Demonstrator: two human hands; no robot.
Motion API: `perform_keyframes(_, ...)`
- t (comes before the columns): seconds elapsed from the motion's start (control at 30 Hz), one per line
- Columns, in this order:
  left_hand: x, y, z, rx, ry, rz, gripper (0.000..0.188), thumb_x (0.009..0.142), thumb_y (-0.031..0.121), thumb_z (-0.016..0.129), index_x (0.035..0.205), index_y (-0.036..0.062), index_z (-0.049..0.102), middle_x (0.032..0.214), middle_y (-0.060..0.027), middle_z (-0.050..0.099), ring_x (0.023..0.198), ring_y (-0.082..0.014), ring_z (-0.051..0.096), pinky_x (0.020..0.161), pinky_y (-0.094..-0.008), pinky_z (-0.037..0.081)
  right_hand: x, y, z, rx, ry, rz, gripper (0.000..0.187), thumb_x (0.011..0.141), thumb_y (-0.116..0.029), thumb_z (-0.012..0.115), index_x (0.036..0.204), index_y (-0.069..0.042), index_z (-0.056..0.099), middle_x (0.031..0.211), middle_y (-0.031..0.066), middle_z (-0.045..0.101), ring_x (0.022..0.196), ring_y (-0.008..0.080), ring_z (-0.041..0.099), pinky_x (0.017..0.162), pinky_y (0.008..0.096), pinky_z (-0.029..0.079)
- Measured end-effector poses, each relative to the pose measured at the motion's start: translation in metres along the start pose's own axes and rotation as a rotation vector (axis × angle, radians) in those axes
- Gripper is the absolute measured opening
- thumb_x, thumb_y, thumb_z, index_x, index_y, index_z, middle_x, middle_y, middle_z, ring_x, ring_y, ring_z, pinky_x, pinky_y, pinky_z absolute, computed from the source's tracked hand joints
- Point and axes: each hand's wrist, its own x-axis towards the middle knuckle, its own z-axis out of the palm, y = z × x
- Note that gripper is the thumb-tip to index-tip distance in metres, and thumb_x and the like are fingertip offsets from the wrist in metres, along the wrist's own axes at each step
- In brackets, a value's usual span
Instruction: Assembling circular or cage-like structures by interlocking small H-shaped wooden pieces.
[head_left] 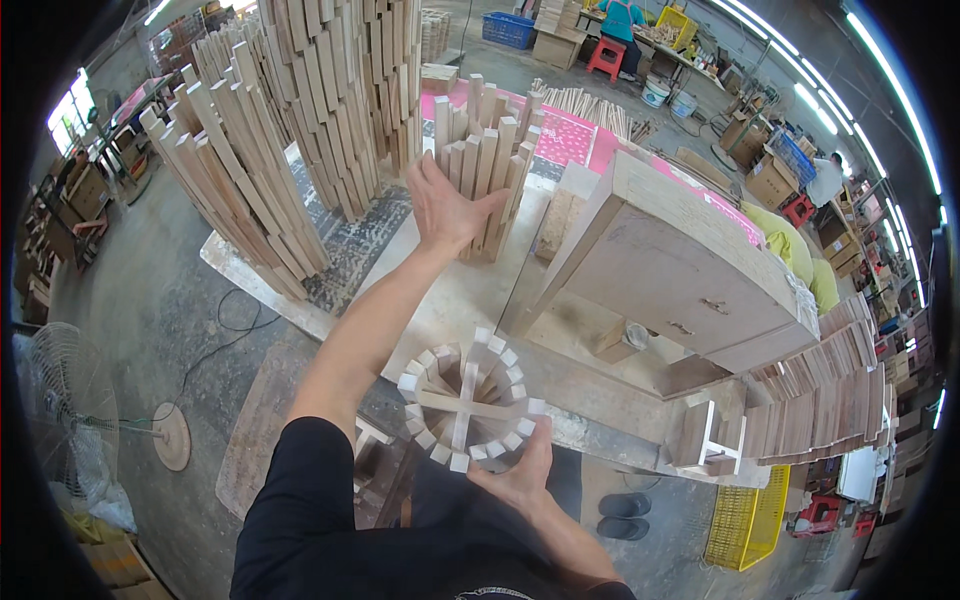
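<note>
A ring of pale wooden sticks [520, 426] stands on end in front of me, with crossed wooden bars [465, 405] inside it. My right hand [522, 475] grips the near right side of this ring, thumb at the right and fingers along the near edge. Farther off, my left hand [447, 208] spreads its thumb and fingers against the front of a bundle of upright wooden sticks [487, 165]. Parts of its fingers are hidden at the bundle's left side.
Tall stacks of wooden sticks [335, 100] rise at the left of the worktable. A large wooden box-like machine [670, 265] stands at the right, near piled wooden slats [820, 410]. A standing fan [75, 400] is on the left floor; a yellow crate [745, 525] sits lower right.
</note>
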Motion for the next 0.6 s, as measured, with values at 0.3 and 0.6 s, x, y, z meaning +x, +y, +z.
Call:
perform_keyframes(0.3,-0.0026,0.0035,0.0002,0.01,0.079,0.08,0.104,0.064,0.049,0.095,0.133,-0.0076,0.042,0.121,-0.0219,0.047,0.118,-0.039,0.047,0.105,-0.0461,0.041,-0.0057,0.0039,-0.0041,-0.046,0.003,-0.027,0.095,0.058,-0.026,0.093,0.135,0.002,0.043,0.112,0.0215,0.055,0.098,0.0386,0.057,0.082,0.0482,0.05)
perform_keyframes(0.6,-0.0033,0.0031,0.0013,0.028,0.063,0.08,0.093,0.065,0.041,0.096,0.129,-0.0043,0.045,0.119,-0.0217,0.054,0.114,-0.0391,0.051,0.102,-0.0476,0.041,-0.0083,0.0075,-0.0018,-0.032,0.01,-0.025,0.096,0.058,-0.026,0.093,0.135,0.002,0.042,0.112,0.0216,0.055,0.097,0.0389,0.057,0.082,0.0483,0.05)
